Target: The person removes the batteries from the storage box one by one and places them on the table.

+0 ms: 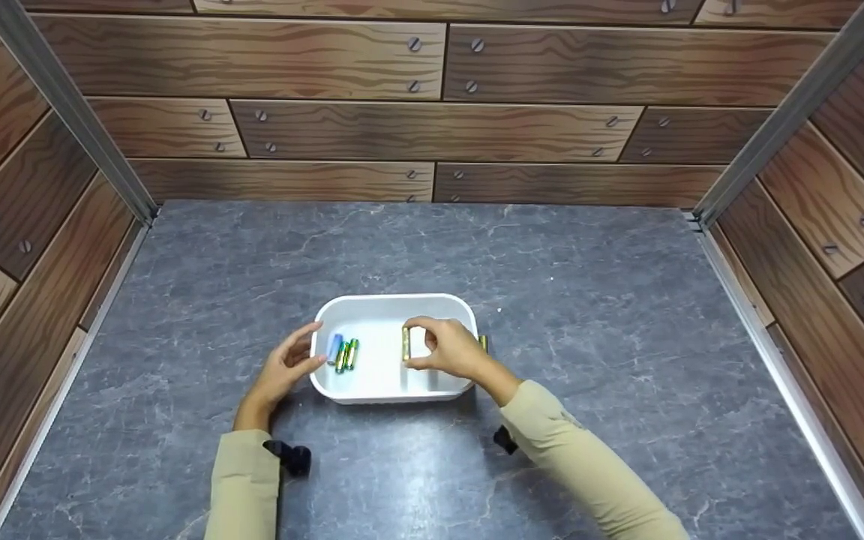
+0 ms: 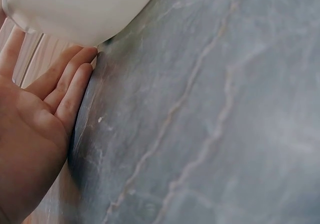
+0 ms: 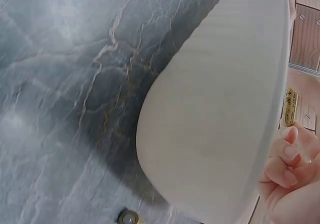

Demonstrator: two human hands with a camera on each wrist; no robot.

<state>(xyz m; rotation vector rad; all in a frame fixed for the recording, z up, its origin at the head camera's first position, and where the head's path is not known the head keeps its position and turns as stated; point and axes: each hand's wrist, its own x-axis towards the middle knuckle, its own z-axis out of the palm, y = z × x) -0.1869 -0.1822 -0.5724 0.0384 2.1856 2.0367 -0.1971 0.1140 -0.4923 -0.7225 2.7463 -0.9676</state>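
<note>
A white plastic bin [image 1: 372, 390] stands on the grey marbled tabletop. Inside it, at the left end, lie a blue battery [image 1: 335, 348] and two green-and-gold batteries [image 1: 352, 355] side by side. My right hand [image 1: 447, 349] is over the bin's right half and pinches a gold battery [image 1: 406, 343] by its two ends, between thumb and fingers. That gold battery [image 3: 290, 107] shows beyond the rim in the right wrist view. At the bin's left rim, my left hand [image 1: 286, 366] touches with thumb and forefinger; its other fingers [image 2: 76, 84] extend straight by the outer wall.
Another battery [image 1: 484, 343] lies on the tabletop just outside the bin's right wall, partly hidden by the right hand; its end [image 3: 129, 217] shows in the right wrist view. Wood-patterned panels [image 1: 327, 131] enclose the back and both sides.
</note>
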